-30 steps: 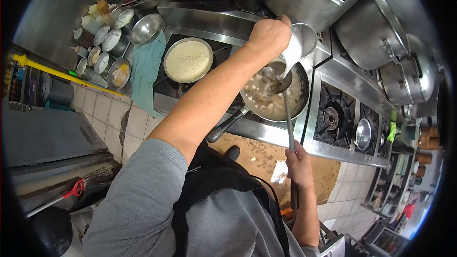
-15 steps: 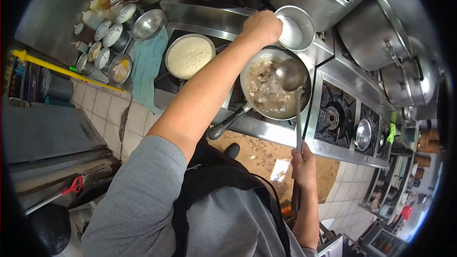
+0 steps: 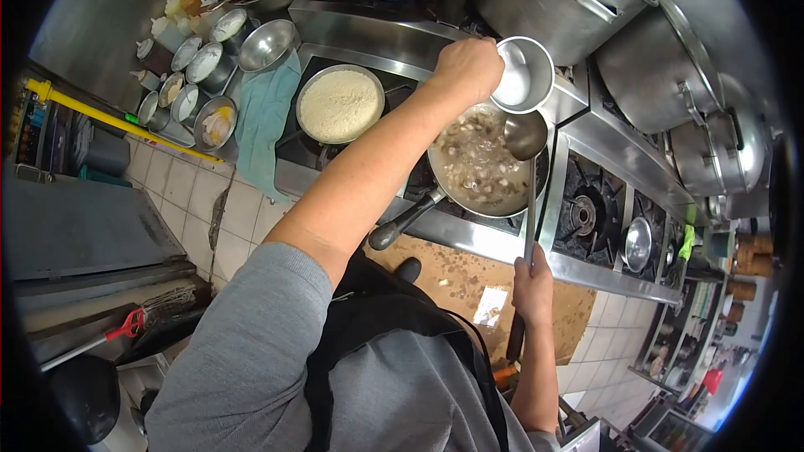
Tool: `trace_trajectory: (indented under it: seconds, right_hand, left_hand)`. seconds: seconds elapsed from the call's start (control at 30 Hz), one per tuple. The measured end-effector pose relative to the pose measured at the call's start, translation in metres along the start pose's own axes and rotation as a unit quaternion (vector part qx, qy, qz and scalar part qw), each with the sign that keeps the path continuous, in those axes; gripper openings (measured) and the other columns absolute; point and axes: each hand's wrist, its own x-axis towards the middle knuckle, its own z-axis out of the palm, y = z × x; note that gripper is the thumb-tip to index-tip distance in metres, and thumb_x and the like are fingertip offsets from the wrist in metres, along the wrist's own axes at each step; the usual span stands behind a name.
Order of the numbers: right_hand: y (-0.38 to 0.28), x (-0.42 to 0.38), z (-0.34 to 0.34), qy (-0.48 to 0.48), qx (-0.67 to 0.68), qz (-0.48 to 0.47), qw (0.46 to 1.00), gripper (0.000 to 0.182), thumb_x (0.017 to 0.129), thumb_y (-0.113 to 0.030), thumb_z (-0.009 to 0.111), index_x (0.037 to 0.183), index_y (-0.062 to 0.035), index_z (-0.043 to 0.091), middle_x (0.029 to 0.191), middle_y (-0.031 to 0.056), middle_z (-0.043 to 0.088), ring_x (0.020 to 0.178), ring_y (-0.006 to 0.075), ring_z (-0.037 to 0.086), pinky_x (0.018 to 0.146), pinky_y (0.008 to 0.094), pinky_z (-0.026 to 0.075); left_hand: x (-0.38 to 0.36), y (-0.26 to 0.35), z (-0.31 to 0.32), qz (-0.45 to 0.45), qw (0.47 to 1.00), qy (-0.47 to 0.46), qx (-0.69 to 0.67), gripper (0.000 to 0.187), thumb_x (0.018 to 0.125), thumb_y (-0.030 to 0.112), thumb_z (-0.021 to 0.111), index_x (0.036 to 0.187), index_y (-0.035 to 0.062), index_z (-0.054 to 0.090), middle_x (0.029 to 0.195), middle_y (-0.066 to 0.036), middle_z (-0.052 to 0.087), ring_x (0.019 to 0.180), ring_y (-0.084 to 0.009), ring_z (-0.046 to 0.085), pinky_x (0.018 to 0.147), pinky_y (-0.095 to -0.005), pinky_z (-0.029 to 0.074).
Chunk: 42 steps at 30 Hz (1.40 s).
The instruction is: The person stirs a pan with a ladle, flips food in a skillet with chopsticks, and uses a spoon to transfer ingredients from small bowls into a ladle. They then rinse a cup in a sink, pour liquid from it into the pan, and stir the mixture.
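My left hand (image 3: 473, 69) is closed on the rim side of a small metal pot (image 3: 529, 63) with white liquid inside, above the far edge of a frying pan (image 3: 481, 169). In that pan, cloudy liquid surrounds small pale and brown pieces. My right hand (image 3: 533, 285) grips the long handle of a ladle (image 3: 526, 136). The ladle's bowl sits at the pan's right side, just below the small pot. The frying pan's black handle (image 3: 402, 222) points towards me, with neither hand on it.
On the burner to the left stands a round pan of pale grainy food (image 3: 340, 105). A teal cloth (image 3: 266, 130), a metal bowl (image 3: 268, 44) and several containers lie further left. Large stockpots (image 3: 548, 0) stand behind. At right are a bare burner (image 3: 584, 213) and a small metal bowl (image 3: 637, 243).
The small pot in my left hand has come nearer to me, further over the frying pan. The ladle has shifted slightly right. Liquid in the pan looks cloudier and covers more.
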Motion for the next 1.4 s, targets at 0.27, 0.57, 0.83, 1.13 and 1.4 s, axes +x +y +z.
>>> trace_trajectory:
  seconds: [0.27,0.57,0.83,1.13,1.4]
  right_hand:
    - [-0.016,-0.001,0.005,-0.078,0.168,0.020,0.982,0.041,0.095,-0.012,0.050,0.133,0.0004,0.051,0.057,-0.0049,0.041,0.042,0.0054,0.036,0.036,0.0240,0.034]
    - [-0.039,-0.019,-0.021,-0.158,0.166,0.058,0.972,0.033,0.096,-0.013,0.050,0.125,0.0008,0.056,0.058,-0.0050,0.041,0.043,0.0053,0.037,0.036,0.0237,0.035]
    - [-0.029,-0.022,-0.017,-0.136,0.187,0.063,0.971,0.036,0.094,-0.014,0.051,0.128,0.0005,0.055,0.059,-0.0059,0.042,0.045,0.0042,0.038,0.037,0.0237,0.033]
    - [-0.024,-0.023,-0.012,-0.092,0.204,0.063,0.973,0.041,0.095,-0.014,0.051,0.133,0.0007,0.052,0.058,-0.0035,0.044,0.042,0.0062,0.040,0.036,0.0243,0.035]
    - [-0.005,-0.011,-0.011,-0.051,0.013,-0.046,0.998,0.038,0.095,-0.016,0.053,0.128,0.0022,0.054,0.077,0.0152,0.064,0.068,0.0247,0.065,0.065,0.0399,0.053]
  left_hand:
    - [0.000,0.006,0.009,0.062,0.997,0.006,0.050,0.029,0.087,0.011,0.047,0.104,-0.0060,0.062,0.086,-0.025,0.070,0.085,-0.0384,0.069,0.077,-0.0476,0.053]
    - [0.005,0.014,0.012,0.138,0.985,0.068,0.076,0.030,0.085,0.008,0.047,0.104,-0.0100,0.061,0.076,-0.025,0.069,0.073,-0.0369,0.070,0.067,-0.0457,0.055]
    - [0.011,0.020,0.002,0.118,0.989,0.065,0.066,0.032,0.086,0.011,0.048,0.108,-0.0096,0.061,0.077,-0.023,0.070,0.076,-0.0372,0.070,0.070,-0.0466,0.055]
    - [0.016,-0.007,-0.020,-0.134,0.978,-0.101,-0.121,0.042,0.089,0.023,0.044,0.069,-0.0033,0.069,0.064,-0.013,0.069,0.070,-0.0250,0.071,0.077,-0.0398,0.054]
    - [-0.002,-0.020,-0.018,-0.092,0.991,-0.069,-0.068,0.040,0.091,0.025,0.045,0.083,-0.0049,0.071,0.081,-0.021,0.071,0.082,-0.0326,0.070,0.080,-0.0421,0.054]
